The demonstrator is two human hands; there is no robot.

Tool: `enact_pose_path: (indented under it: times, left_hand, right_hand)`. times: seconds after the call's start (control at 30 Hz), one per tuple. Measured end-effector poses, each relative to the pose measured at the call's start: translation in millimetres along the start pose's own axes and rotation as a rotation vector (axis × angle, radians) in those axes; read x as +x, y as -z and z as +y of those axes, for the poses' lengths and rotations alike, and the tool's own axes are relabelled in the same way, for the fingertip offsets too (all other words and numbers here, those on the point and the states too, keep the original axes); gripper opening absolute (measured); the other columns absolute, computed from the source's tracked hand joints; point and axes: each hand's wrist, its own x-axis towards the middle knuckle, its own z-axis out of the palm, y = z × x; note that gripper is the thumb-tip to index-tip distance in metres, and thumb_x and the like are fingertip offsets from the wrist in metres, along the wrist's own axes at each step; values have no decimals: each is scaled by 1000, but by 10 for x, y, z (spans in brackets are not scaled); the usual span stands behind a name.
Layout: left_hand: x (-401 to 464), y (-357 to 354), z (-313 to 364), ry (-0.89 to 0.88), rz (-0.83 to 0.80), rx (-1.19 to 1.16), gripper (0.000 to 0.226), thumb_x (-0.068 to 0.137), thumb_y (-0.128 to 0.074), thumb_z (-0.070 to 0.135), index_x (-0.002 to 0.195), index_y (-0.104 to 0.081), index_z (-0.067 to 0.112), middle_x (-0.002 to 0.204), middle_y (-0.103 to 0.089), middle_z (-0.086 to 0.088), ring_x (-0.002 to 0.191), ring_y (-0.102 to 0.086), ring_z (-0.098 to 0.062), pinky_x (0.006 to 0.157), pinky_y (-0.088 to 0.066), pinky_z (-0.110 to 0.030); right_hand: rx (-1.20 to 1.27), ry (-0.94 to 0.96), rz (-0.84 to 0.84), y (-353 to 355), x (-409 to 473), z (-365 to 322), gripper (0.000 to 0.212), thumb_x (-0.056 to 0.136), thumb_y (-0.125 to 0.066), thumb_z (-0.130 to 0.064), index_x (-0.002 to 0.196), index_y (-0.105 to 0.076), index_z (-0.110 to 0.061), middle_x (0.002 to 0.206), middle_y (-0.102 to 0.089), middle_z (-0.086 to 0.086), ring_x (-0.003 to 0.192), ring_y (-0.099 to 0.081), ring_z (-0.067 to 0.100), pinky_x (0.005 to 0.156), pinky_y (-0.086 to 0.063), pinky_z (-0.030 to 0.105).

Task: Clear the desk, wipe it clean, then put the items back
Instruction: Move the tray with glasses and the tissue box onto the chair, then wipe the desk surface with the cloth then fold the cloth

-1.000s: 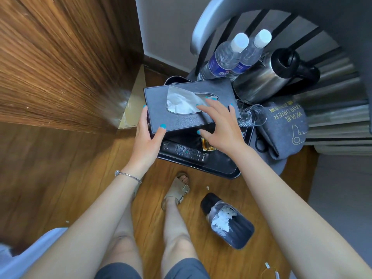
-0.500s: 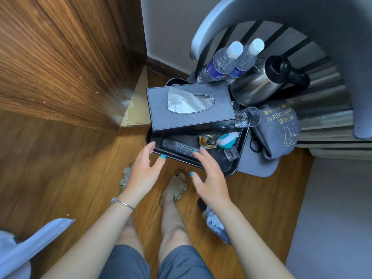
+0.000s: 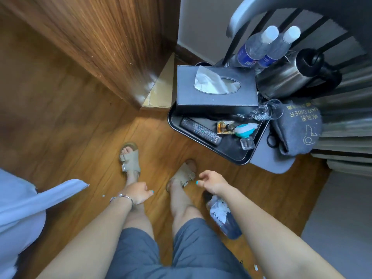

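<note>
The left hand (image 3: 138,193), a bracelet at its wrist, is hanging low in front of the legs with its fingers loosely curled and holding nothing. The right hand (image 3: 214,182) is hovering beside it, fingers relaxed and slightly bent, gripping nothing, just above a small dark waste bin (image 3: 224,216) that is standing on the wooden floor (image 3: 70,117) by the sandalled feet. Farther off, a black tray (image 3: 231,154) is resting on a grey chair (image 3: 269,164); a remote control (image 3: 200,132), a small amber bottle (image 3: 225,127) and a teal-and-white item (image 3: 244,130) are lying inside it. The black tissue box (image 3: 216,97) is sitting on the tray's far end, a tissue poking up. Beyond it two water bottles (image 3: 261,48), a steel kettle (image 3: 291,74) and a grey hair-dryer bag (image 3: 300,127) are crowding the seat.
</note>
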Motion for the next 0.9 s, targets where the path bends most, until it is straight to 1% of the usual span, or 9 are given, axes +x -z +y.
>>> enact_pose_path:
  times: [0.07, 0.1, 0.23, 0.3, 0.43, 0.57, 0.7, 0.8, 0.9]
  left_hand:
    - [39, -92, -146, 6, 52, -143, 25, 94, -51, 44, 86, -58, 22, 112, -67, -10, 107, -59, -26, 84, -41, -28]
    - [56, -135, -214, 6, 91, -192, 22, 93, -52, 44, 83, -55, 24, 108, -68, -8, 105, -60, -25, 83, -41, -28]
    - [-42, -260, -422, 3, 143, -207, 26, 83, -51, 50, 103, -56, 34, 93, -68, 9, 99, -62, -19, 88, -47, -30]
    - [-130, -341, -537, -1, 120, -286, 34, 73, -50, 57, 95, -57, 33, 96, -69, 6, 94, -63, -18, 87, -49, -31]
    - [-435, -424, -833, 5, 158, -407, 23, 85, -54, 49, 87, -60, 27, 81, -67, 4, 83, -63, -17, 75, -45, -30]
    - [-1016, -439, -1100, 7, 244, -485, 22, 90, -53, 44, 100, -61, 26, 97, -66, 7, 89, -58, -14, 72, -40, -28]
    - [-1497, -508, -1523, -8, 338, -556, 36, 91, -53, 47, 120, -56, 26, 111, -64, 9, 107, -58, -16, 91, -44, -29]
    - [-1742, -570, -1795, 5, 338, -635, 50, 90, -53, 51, 129, -52, 20, 125, -60, 2, 114, -56, -18, 96, -44, -31]
    - [-1929, -472, -1908, -26, 367, -698, 57, 86, -55, 56, 130, -50, 21, 117, -60, 4, 110, -57, -18, 98, -45, -33]
  right_hand:
    - [49, 69, 52, 60, 29, -27, 38, 84, -73, -23, 120, -61, -17, 98, -65, -1, 93, -61, 14, 83, -47, 24]
    - [60, 98, 51, 83, 31, -46, 40, 83, -75, -22, 120, -62, -17, 96, -64, -1, 89, -61, 14, 77, -47, 22]
    - [-19, 100, 2, 74, -22, -112, 41, 80, -79, -22, 116, -61, -16, 95, -65, 1, 84, -62, 14, 81, -48, 24]
    - [-62, 72, 3, 15, -119, -169, 43, 80, -80, -22, 117, -60, -16, 94, -64, 0, 78, -60, 12, 83, -48, 25]
    - [-40, 123, 27, -167, -482, -431, 46, 80, -79, -22, 121, -61, -11, 98, -64, 3, 86, -60, 14, 81, -48, 24]
    - [-100, 184, 38, -417, -911, -774, 46, 85, -74, -23, 127, -58, -11, 114, -64, 7, 99, -60, 16, 82, -44, 21]
    - [-307, 257, 45, -703, -1274, -1140, 47, 86, -73, -26, 127, -57, -11, 118, -63, 7, 101, -59, 17, 88, -47, 26]
    - [-394, 314, 29, -955, -1494, -1430, 52, 83, -76, -27, 128, -58, -10, 114, -63, 7, 100, -60, 18, 89, -48, 27]
    - [-477, 371, 8, -1173, -1675, -1788, 54, 82, -76, -29, 129, -57, -9, 119, -63, 8, 109, -61, 21, 90, -47, 26]
